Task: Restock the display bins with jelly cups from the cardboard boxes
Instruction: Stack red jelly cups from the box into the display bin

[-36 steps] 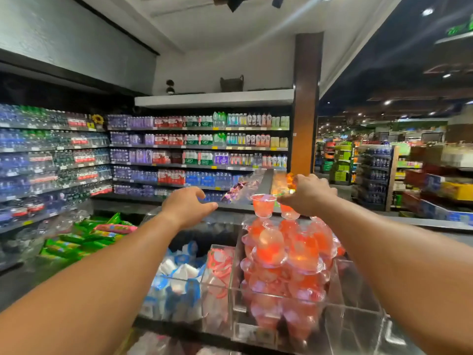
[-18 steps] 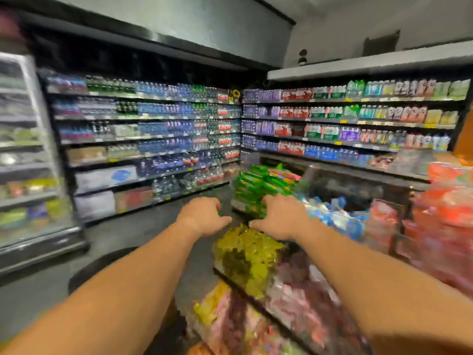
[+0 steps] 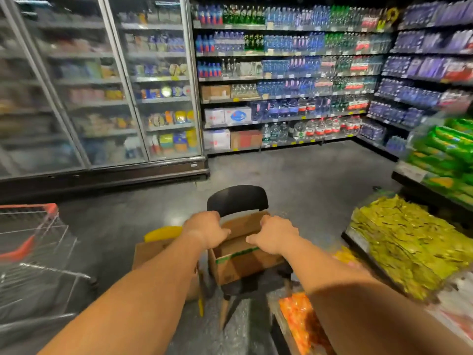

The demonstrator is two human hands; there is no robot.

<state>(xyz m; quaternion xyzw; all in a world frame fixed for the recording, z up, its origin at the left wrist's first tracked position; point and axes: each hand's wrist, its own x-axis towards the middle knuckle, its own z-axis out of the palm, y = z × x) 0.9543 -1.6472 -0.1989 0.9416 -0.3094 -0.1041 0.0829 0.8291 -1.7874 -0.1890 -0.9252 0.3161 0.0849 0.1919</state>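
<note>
An open cardboard box [image 3: 242,265] with a green stripe stands on a black chair [image 3: 236,199]. My left hand [image 3: 207,229] hovers over the box's left flap and my right hand [image 3: 275,235] over its right side. Both have loosely curled fingers and I see nothing in them; the fingertips are hidden behind the backs of the hands. The box's inside shows only brown cardboard where I can see it. A second cardboard box [image 3: 147,253] sits on a yellow chair [image 3: 162,233], mostly behind my left forearm. Orange jelly cups [image 3: 298,319] lie in a display bin at the lower right.
A bin of yellow-green packets [image 3: 399,239] and stacked green packs [image 3: 445,152] line the right side. A wire shopping cart with a red handle [image 3: 30,249] stands at the left. Glass-door fridges [image 3: 107,80] and shelves of bottles [image 3: 294,73] lie beyond the dark floor.
I have turned left, away from the clear bin of red jelly cups. My right hand no longer holds cups. Both hands have come down over the open box on the chair.
</note>
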